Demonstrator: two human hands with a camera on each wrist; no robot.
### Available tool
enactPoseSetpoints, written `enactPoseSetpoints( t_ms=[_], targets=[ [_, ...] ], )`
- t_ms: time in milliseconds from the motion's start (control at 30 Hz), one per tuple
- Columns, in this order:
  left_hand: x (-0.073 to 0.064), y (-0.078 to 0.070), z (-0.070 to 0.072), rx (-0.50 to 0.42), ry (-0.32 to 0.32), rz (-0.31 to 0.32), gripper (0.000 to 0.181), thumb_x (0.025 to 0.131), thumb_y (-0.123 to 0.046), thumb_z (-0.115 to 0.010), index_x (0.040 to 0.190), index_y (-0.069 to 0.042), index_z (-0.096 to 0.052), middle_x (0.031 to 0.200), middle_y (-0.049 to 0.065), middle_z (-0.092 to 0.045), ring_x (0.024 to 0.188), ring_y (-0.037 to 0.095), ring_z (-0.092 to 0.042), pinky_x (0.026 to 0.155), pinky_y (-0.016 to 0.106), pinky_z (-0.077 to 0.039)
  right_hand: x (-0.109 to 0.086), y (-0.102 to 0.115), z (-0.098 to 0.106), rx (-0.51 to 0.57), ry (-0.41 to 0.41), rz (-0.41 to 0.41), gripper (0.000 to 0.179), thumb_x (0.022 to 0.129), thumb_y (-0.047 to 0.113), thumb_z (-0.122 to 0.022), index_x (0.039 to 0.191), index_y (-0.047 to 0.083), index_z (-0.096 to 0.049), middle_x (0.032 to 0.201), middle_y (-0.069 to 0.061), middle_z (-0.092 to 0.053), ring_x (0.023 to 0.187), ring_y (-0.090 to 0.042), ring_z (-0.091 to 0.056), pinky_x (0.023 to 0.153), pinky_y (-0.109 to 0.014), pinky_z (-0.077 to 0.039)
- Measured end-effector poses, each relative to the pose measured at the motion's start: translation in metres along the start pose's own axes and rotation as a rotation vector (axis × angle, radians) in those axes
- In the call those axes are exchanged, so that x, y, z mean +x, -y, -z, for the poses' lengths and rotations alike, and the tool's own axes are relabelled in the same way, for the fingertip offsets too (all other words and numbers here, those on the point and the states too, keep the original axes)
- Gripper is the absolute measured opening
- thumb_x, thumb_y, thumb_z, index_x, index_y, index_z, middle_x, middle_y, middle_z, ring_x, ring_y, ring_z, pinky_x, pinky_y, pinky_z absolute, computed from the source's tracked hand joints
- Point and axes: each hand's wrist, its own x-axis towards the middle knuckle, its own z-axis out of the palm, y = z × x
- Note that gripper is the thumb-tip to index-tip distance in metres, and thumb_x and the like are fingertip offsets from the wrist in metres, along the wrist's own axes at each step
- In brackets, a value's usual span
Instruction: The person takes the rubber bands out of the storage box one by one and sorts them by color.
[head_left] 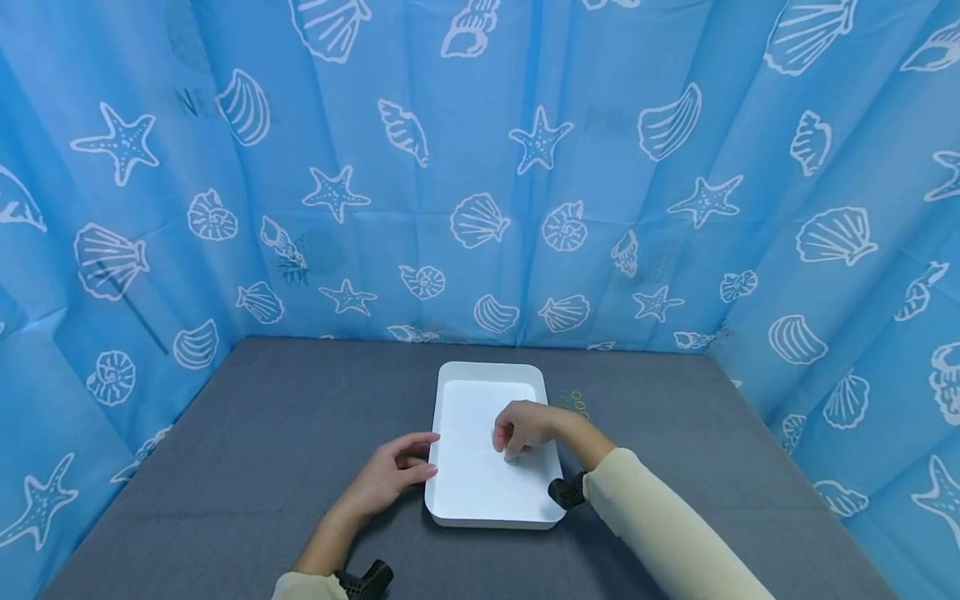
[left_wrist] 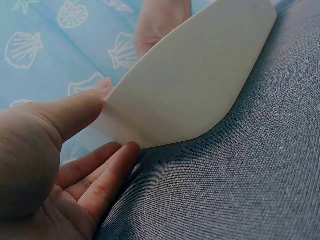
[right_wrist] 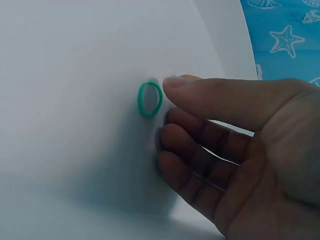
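My left hand (head_left: 390, 477) holds the left side of a shallow white tray (head_left: 465, 515). In the left wrist view its thumb (left_wrist: 92, 102) lies at the rim and its fingertips (left_wrist: 131, 150) meet the lower edge of the outer wall. Over the middle of the tray is my right hand (head_left: 527, 427), fingers bent downward. A small thin green ring (right_wrist: 139, 102) lies on the tray floor right beside the right thumb tip (right_wrist: 175, 87). Nothing shows in that hand's grasp; its index finger is mostly hidden behind the thumb.
Several small yellow and teal rings (head_left: 576, 396) lie on the grey cloth-covered table (head_left: 315, 417), just beyond the tray's right edge. A blue curtain (head_left: 420, 208) with white shells and starfish hangs behind and on both sides. Each wrist wears a black camera (head_left: 567, 492).
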Motion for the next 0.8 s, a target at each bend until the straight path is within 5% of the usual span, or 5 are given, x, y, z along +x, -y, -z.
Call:
enactPoseSetpoints(
  t_ms=[400, 800],
  targets=[
    [0.0008, 0.0002, -0.0001, -0.012, 0.009, -0.021, 0.048, 0.089, -0.017, -0.072, 0.135, -0.010, -0.057, 0.125, 0.016, -0.058, 0.097, 0.022, -0.063, 0.081, 0.037, -0.051, 0.0007, -0.0016, -0.0052, -0.102, -0.052, -0.020, 0.019, 0.082, 0.004, -0.077, 0.072, 0.016, -0.066, 0.071, 0.002, -0.060, 0.066, -0.013, -0.053, 0.062, -0.027, -0.044],
    [-0.0003, 0.0009, -0.0001, -0.008, 0.006, -0.025, 0.048, 0.089, -0.017, -0.072, 0.134, -0.009, -0.057, 0.125, 0.017, -0.058, 0.096, 0.022, -0.063, 0.080, 0.037, -0.051, -0.0031, 0.0015, -0.0067, -0.173, -0.016, -0.007, 0.020, 0.086, 0.009, -0.074, 0.070, 0.018, -0.066, 0.069, 0.004, -0.059, 0.064, -0.011, -0.052, 0.061, -0.026, -0.042]
  ],
)
